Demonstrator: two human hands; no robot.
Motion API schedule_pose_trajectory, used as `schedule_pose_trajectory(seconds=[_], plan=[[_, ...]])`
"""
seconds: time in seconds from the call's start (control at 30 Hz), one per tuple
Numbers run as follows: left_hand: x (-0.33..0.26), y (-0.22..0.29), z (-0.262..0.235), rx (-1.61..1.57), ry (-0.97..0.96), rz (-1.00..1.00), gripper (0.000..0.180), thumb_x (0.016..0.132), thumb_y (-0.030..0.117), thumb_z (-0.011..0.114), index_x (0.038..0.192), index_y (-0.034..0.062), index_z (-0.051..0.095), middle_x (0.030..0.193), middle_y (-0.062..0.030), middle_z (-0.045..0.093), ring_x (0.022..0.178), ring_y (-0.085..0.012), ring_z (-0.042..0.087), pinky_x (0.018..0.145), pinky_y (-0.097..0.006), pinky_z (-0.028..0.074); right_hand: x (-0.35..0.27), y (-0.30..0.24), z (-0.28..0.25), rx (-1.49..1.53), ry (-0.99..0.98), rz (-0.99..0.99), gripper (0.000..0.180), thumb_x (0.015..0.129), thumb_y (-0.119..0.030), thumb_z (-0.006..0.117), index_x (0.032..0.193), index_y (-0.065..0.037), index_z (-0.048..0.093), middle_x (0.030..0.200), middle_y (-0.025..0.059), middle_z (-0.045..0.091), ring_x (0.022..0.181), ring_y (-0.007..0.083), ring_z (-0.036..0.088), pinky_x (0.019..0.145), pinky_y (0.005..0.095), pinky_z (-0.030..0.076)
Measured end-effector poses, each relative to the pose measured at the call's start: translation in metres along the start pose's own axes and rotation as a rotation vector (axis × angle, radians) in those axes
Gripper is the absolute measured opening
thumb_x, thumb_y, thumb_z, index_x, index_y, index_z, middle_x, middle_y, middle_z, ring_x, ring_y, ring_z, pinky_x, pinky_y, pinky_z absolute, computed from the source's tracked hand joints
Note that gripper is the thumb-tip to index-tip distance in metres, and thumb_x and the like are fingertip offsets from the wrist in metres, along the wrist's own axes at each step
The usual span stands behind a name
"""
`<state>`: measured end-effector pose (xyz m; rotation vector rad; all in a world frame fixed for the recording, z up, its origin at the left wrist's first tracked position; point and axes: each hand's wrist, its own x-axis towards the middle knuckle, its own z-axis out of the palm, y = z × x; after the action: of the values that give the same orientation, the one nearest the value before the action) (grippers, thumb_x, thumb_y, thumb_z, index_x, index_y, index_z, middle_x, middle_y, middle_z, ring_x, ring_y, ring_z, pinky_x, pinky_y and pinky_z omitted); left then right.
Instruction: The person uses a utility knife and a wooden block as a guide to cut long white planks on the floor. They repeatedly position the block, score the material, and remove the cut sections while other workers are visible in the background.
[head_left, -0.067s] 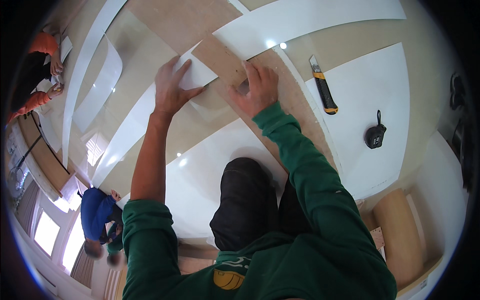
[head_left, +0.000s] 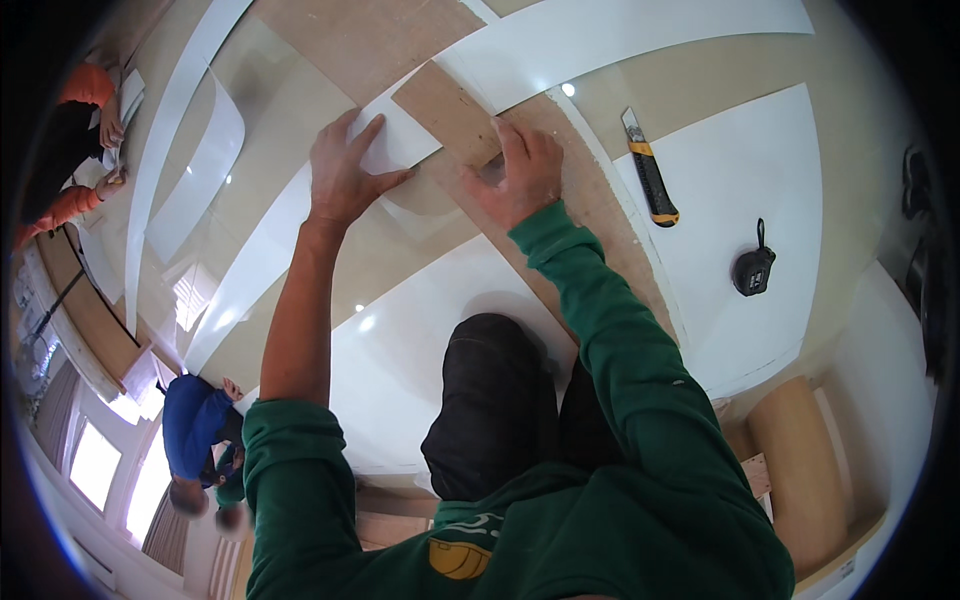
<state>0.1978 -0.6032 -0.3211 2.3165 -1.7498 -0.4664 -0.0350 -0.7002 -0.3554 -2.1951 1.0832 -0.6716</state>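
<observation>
The left hand [head_left: 345, 175] lies flat with fingers spread, pressing the end of a long white strip [head_left: 270, 240] where it meets a brown board [head_left: 455, 115] on the glossy floor [head_left: 300, 90]. The right hand [head_left: 525, 175], just beside it, presses fingers-down on the board, pinching nothing. The strip looks thin, light and bendy, likely slippery on the floor, so it is best held flat near its end. A yellow utility knife [head_left: 650, 170] and black tape measure [head_left: 752, 270] lie well right of the grip. Against the earlier frame, both hands sit unchanged.
</observation>
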Motion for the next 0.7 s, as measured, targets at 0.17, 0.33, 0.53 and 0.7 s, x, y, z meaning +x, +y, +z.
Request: schedule_pose_trajectory(seconds=[0.17, 0.33, 0.53, 0.7], plan=[[0.006, 0.005, -0.006, 0.073, -0.005, -0.008, 0.074, 0.059, 0.036, 0.090, 0.123, 0.0083, 0.065, 0.135, -0.0164, 0.052, 0.122, -0.0366, 0.049, 0.101, -0.046, 0.042, -0.002, 0.006, 0.001, 0.011, 0.005, 0.018, 0.064, 0.066, -0.031, 0.081, 0.120, -0.005, 0.059, 0.109, 0.0118, 0.058, 0.098, 0.0328, 0.053, 0.084, 0.0480, 0.041], [0.018, -0.003, -0.001, 0.092, 0.003, -0.029, 0.073, 0.061, 0.036, 0.090, 0.126, 0.0106, 0.066, 0.135, -0.0125, 0.052, 0.122, -0.0352, 0.050, 0.102, -0.047, 0.043, 0.008, 0.008, 0.003, -0.014, 0.010, 0.021, 0.066, 0.067, -0.032, 0.083, 0.123, -0.005, 0.059, 0.112, 0.0114, 0.059, 0.100, 0.0315, 0.054, 0.087, 0.0462, 0.043], [0.022, -0.006, 0.006, 0.009, 0.068, -0.017, 0.067, 0.066, 0.037, 0.086, 0.121, 0.0052, 0.067, 0.132, -0.0159, 0.055, 0.120, -0.0358, 0.051, 0.103, -0.046, 0.041, 0.024, 0.012, 0.021, -0.060, 0.030, 0.036, 0.063, 0.067, -0.032, 0.083, 0.121, -0.008, 0.060, 0.112, 0.0085, 0.060, 0.101, 0.0301, 0.054, 0.088, 0.0465, 0.040], [0.042, 0.001, 0.005, 0.054, 0.134, -0.066, 0.043, 0.077, 0.029, 0.081, 0.112, 0.0066, 0.072, 0.127, -0.0129, 0.060, 0.118, -0.0332, 0.055, 0.101, -0.045, 0.043, 0.024, 0.013, 0.031, -0.095, 0.132, 0.010, 0.062, 0.066, -0.034, 0.083, 0.119, -0.011, 0.062, 0.113, 0.0065, 0.061, 0.100, 0.0275, 0.054, 0.087, 0.0474, 0.038]])
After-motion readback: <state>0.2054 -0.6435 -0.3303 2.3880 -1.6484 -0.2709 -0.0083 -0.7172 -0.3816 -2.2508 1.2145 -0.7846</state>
